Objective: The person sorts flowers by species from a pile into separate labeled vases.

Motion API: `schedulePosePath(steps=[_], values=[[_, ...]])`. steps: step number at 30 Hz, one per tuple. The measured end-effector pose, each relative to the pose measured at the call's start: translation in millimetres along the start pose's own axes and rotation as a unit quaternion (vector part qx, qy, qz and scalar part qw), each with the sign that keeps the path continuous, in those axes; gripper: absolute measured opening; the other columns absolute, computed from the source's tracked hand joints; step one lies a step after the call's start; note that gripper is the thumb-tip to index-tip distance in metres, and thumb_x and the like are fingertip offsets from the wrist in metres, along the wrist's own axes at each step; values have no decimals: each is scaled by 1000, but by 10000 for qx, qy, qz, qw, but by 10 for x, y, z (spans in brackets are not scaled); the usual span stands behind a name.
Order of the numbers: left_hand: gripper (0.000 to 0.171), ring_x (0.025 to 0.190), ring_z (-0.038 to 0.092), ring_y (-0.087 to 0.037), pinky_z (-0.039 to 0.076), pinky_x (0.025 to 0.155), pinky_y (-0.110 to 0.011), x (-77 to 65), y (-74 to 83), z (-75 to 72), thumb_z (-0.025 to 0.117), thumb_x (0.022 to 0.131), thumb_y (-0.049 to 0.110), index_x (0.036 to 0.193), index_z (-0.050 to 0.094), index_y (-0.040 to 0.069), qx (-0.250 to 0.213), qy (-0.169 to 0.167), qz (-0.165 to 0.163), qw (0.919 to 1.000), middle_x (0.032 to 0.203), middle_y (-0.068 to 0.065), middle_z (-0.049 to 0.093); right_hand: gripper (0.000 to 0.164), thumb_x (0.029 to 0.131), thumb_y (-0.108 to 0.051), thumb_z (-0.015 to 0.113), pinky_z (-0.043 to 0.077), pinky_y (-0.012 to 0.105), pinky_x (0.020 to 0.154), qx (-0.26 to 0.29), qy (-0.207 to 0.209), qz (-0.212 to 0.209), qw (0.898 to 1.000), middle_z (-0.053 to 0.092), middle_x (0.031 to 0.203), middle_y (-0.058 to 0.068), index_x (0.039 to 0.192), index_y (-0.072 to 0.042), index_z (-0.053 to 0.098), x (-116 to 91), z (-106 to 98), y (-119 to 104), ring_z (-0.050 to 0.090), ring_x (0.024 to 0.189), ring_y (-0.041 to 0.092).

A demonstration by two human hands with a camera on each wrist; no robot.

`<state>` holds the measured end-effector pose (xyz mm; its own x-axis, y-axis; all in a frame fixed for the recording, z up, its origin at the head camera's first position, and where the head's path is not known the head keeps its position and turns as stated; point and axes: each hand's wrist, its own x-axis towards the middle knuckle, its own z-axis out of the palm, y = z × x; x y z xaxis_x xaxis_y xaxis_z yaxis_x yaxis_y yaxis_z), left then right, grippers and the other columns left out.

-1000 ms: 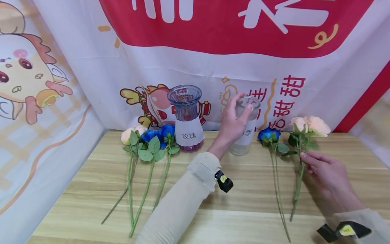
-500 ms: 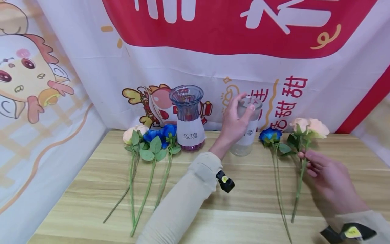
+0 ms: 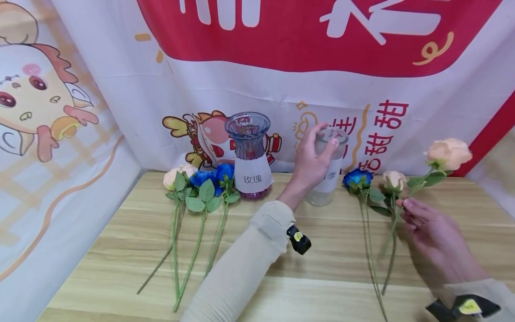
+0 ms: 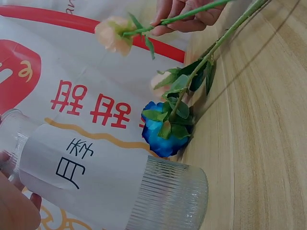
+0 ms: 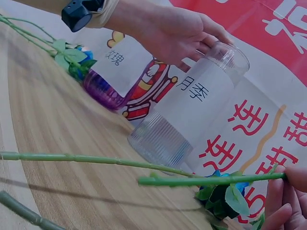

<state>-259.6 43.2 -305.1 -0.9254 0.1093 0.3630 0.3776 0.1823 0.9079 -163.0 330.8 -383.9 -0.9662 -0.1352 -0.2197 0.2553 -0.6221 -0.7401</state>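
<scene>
My left hand (image 3: pixel 310 169) grips the upper part of a clear ribbed glass vase (image 3: pixel 320 198) with a white label, which stands upright on the table. In the right wrist view, the fingers of that hand wrap around the vase's neck. My right hand (image 3: pixel 436 232) pinches the green stem of a peach artificial flower (image 3: pixel 448 154), its bloom raised and tilted to the right. Just left of that hand lies a second pale peach flower (image 3: pixel 394 181), with a blue flower (image 3: pixel 357 180) beside it.
A blue-and-purple glass vase (image 3: pixel 250 143) with a white label stands left of the clear one. Several blue flowers (image 3: pixel 201 180) and pale flowers (image 3: pixel 173 179) lie on the wooden table (image 3: pixel 132 232) at left. A printed cloth (image 3: pixel 281 89) hangs behind.
My right hand has separated the peach flower from the pale one beside it, its bloom swinging up and right. The left hand keeps its grip on the clear vase.
</scene>
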Motion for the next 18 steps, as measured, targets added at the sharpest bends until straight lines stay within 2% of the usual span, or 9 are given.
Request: schedulePosePath(steps=[5, 10, 14, 18], values=[[56, 156, 38, -11, 20, 133, -56, 0, -8, -3, 58, 106, 39, 160, 43, 29, 31, 11, 18, 10000, 165, 13, 45, 25, 109, -5, 54, 54, 22, 66, 6, 101, -276, 9996, 82, 105, 2, 108, -11, 79, -7, 27, 4, 74, 87, 11], [56, 156, 38, -11, 21, 132, -56, 0, -16, -8, 59, 106, 39, 159, 43, 29, 21, 16, 33, 10000, 164, 13, 45, 21, 107, -3, 58, 54, 23, 66, 188, 273, -485, 9983, 83, 106, 4, 107, -9, 78, -5, 41, 2, 77, 90, 14], [57, 155, 38, -11, 22, 132, -56, 0, -13, -6, 59, 106, 40, 160, 43, 28, 10, 9, 28, 10000, 164, 13, 45, 22, 108, -2, 55, 54, 24, 65, 434, 94, -654, 9969, 82, 108, 7, 109, -6, 77, 0, 33, -17, 78, 91, 16], [56, 155, 38, -11, 22, 132, -55, -3, -4, 1, 59, 106, 38, 159, 44, 27, 34, 20, 46, 10000, 164, 12, 45, 22, 109, -2, 54, 54, 25, 65, 351, -105, -891, 9954, 82, 109, 7, 111, -5, 76, 5, 43, -69, 78, 93, 17]])
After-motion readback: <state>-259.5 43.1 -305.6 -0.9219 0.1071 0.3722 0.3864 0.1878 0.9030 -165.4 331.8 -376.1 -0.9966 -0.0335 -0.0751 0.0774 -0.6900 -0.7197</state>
